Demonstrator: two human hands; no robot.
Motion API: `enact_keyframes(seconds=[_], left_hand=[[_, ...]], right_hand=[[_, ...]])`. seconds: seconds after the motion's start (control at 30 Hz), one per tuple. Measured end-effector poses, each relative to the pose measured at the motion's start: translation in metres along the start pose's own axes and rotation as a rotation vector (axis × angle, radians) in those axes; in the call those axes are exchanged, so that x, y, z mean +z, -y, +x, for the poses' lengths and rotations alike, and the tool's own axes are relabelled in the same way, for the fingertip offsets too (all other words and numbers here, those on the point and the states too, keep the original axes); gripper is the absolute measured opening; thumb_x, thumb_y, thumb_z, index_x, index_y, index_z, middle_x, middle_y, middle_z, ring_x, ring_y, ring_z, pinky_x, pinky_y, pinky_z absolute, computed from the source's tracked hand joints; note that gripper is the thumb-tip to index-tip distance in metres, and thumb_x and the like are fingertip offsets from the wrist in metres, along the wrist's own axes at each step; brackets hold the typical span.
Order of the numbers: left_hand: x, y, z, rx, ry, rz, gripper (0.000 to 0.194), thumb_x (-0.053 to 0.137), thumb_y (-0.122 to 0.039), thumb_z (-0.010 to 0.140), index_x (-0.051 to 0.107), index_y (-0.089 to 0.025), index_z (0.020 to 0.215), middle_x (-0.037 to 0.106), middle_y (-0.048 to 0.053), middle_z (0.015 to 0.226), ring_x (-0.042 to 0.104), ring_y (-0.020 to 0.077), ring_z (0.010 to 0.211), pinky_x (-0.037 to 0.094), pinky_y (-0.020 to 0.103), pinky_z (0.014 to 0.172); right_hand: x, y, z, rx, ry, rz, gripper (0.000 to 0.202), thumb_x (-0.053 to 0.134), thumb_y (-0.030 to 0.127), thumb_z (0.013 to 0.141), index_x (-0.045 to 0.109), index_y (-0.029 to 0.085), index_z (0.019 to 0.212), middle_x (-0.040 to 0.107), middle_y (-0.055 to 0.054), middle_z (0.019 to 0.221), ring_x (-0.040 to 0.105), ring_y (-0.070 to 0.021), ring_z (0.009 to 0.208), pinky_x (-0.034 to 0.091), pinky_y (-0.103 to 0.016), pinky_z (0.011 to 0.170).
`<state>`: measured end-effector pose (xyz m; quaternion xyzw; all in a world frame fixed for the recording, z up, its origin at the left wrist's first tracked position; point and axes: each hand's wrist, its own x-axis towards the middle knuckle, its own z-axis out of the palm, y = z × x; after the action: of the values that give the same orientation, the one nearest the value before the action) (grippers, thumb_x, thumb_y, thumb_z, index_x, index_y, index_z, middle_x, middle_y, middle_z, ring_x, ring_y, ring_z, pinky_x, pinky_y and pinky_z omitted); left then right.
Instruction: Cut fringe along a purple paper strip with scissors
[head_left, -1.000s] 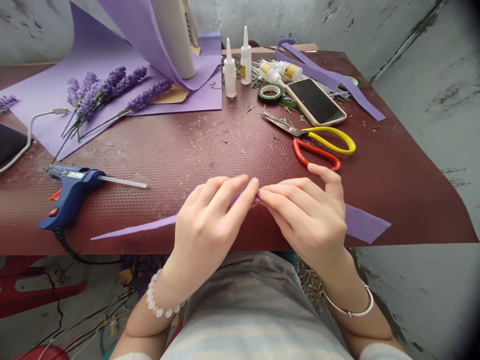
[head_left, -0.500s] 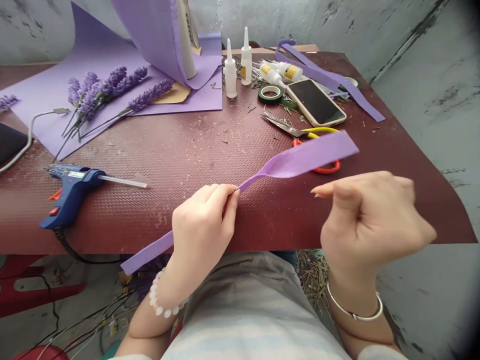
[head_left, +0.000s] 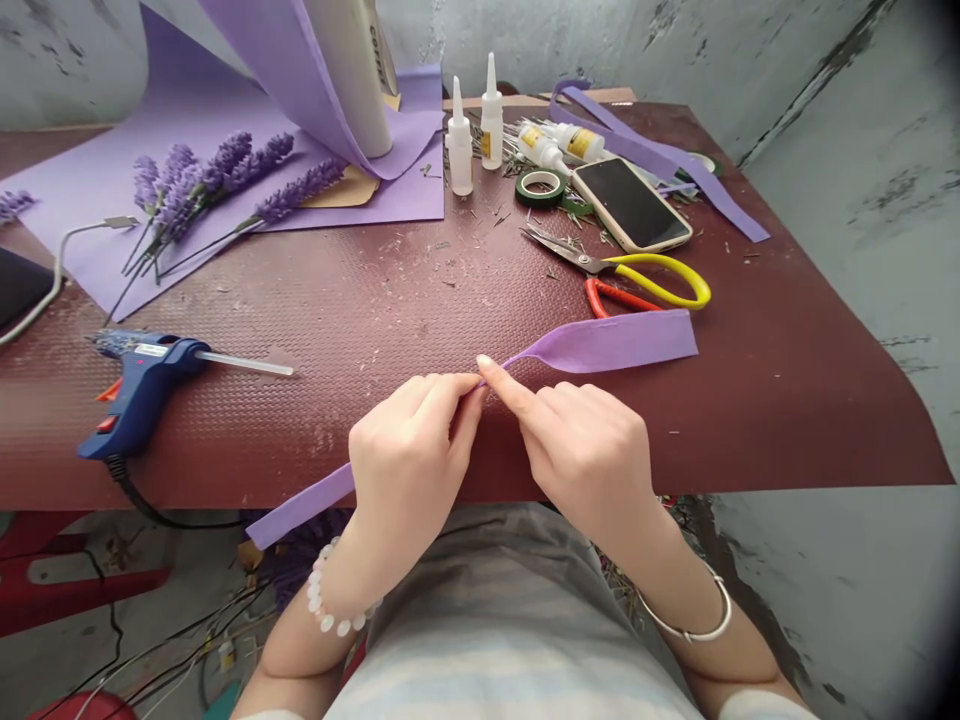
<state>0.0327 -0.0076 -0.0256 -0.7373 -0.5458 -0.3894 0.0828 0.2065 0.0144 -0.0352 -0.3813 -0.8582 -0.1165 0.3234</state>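
Note:
A purple foam strip [head_left: 619,343] runs slantwise across my front, pinched narrow at its middle and flat toward both ends. My left hand [head_left: 409,455] is closed, with thumb and fingertips gripping the narrowed part. Right beside it, my right hand [head_left: 585,450] also pinches the narrow part, its index finger lying along the strip; the thumb is mostly hidden. The strip's wide right end lies just below scissors [head_left: 589,263] with one yellow and one red handle. Its other end sticks out under my left wrist, past the table edge.
A blue glue gun [head_left: 146,385] with a glue stick lies at left. Purple lavender stems [head_left: 202,190] rest on purple sheets [head_left: 409,195] behind. Dropper bottles [head_left: 460,155], green tape [head_left: 540,188], a phone [head_left: 634,205] and more purple strips [head_left: 720,190] occupy the back right.
My right hand has come in from the right and closed on the strip beside my left hand. The strip's right end has dropped lower, uncovering the scissor handles. My left hand has barely moved.

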Motion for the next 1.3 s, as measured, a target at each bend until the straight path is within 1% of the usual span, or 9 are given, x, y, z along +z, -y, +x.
enact_keyframes(seconds=[0.17, 0.33, 0.53, 0.67, 0.77, 0.87, 1.0, 1.17, 1.3], left_hand=[[0.0, -0.001, -0.001, -0.021, 0.03, 0.011, 0.009, 0.068, -0.015, 0.1, 0.072, -0.017, 0.092, 0.081, 0.001, 0.084, 0.074, 0.015, 0.071, 0.051, 0.028, 0.067], [0.0, -0.001, -0.001, -0.006, 0.005, 0.031, 0.011, 0.068, -0.012, 0.099, 0.073, -0.016, 0.091, 0.079, 0.001, 0.079, 0.071, 0.0151, 0.068, 0.049, 0.029, 0.065], [-0.003, 0.0, -0.001, -0.017, 0.034, 0.015, 0.009, 0.069, -0.014, 0.101, 0.075, -0.013, 0.095, 0.08, 0.003, 0.084, 0.071, 0.0164, 0.073, 0.05, 0.029, 0.069], [-0.003, -0.001, -0.001, 0.013, 0.035, 0.019, 0.008, 0.07, -0.013, 0.099, 0.078, -0.012, 0.097, 0.079, 0.004, 0.083, 0.069, 0.018, 0.074, 0.05, 0.031, 0.069], [-0.004, -0.001, 0.0, 0.051, 0.022, 0.001, 0.008, 0.071, -0.011, 0.098, 0.08, -0.011, 0.099, 0.081, 0.006, 0.09, 0.069, 0.0188, 0.079, 0.052, 0.031, 0.071], [-0.006, -0.001, -0.001, 0.093, -0.013, 0.017, 0.01, 0.072, -0.008, 0.097, 0.081, -0.012, 0.101, 0.082, 0.008, 0.096, 0.069, 0.0191, 0.083, 0.054, 0.03, 0.076], [-0.008, -0.002, -0.001, 0.129, -0.019, 0.048, 0.018, 0.071, -0.004, 0.096, 0.079, -0.013, 0.107, 0.082, 0.008, 0.099, 0.071, 0.0204, 0.087, 0.057, 0.032, 0.08], [-0.005, -0.005, -0.001, 0.186, -0.045, -0.027, 0.016, 0.077, -0.009, 0.094, 0.077, -0.013, 0.11, 0.083, 0.009, 0.097, 0.073, 0.0225, 0.086, 0.059, 0.036, 0.078], [-0.005, -0.008, -0.001, 0.191, -0.066, -0.087, 0.02, 0.076, 0.0, 0.09, 0.077, -0.015, 0.103, 0.083, 0.007, 0.093, 0.072, 0.0217, 0.084, 0.058, 0.035, 0.076]], right_hand=[[-0.001, -0.001, 0.0, 0.077, -0.014, -0.092, 0.043, 0.054, 0.0, 0.102, 0.073, 0.007, 0.139, 0.052, 0.003, 0.059, 0.041, -0.0187, 0.057, 0.035, -0.036, 0.06], [0.0, 0.008, 0.003, 0.033, 0.008, 0.116, 0.038, 0.053, 0.004, 0.105, 0.073, 0.004, 0.138, 0.059, 0.003, 0.062, 0.049, -0.0167, 0.059, 0.039, -0.035, 0.062], [-0.009, 0.0, 0.003, 0.139, -0.213, 0.042, 0.021, 0.065, 0.017, 0.105, 0.078, 0.012, 0.121, 0.066, 0.001, 0.066, 0.054, -0.0162, 0.059, 0.046, -0.032, 0.063], [-0.013, -0.005, 0.007, 0.183, -0.229, 0.025, 0.021, 0.075, 0.019, 0.099, 0.078, 0.019, 0.119, 0.08, -0.012, 0.103, 0.072, -0.0258, 0.091, 0.058, -0.039, 0.082], [-0.009, -0.008, 0.009, 0.148, -0.167, -0.003, 0.018, 0.075, 0.015, 0.098, 0.077, 0.019, 0.116, 0.079, -0.016, 0.128, 0.074, -0.032, 0.118, 0.055, -0.048, 0.103], [-0.004, -0.011, 0.009, 0.12, -0.17, 0.033, 0.014, 0.069, 0.008, 0.101, 0.074, 0.021, 0.1, 0.085, -0.007, 0.113, 0.079, -0.0253, 0.112, 0.044, -0.048, 0.119], [-0.004, -0.013, 0.006, 0.097, -0.203, 0.026, 0.017, 0.068, 0.006, 0.101, 0.073, 0.02, 0.093, 0.086, -0.001, 0.091, 0.083, -0.0206, 0.096, 0.035, -0.045, 0.125], [-0.007, -0.008, 0.005, 0.06, -0.174, 0.033, 0.016, 0.071, 0.005, 0.098, 0.075, 0.02, 0.093, 0.085, 0.001, 0.087, 0.08, -0.0192, 0.088, 0.035, -0.046, 0.124], [-0.009, -0.003, 0.004, 0.065, -0.162, 0.053, 0.015, 0.07, 0.008, 0.1, 0.074, 0.021, 0.094, 0.085, 0.002, 0.088, 0.079, -0.0183, 0.086, 0.037, -0.049, 0.122]])
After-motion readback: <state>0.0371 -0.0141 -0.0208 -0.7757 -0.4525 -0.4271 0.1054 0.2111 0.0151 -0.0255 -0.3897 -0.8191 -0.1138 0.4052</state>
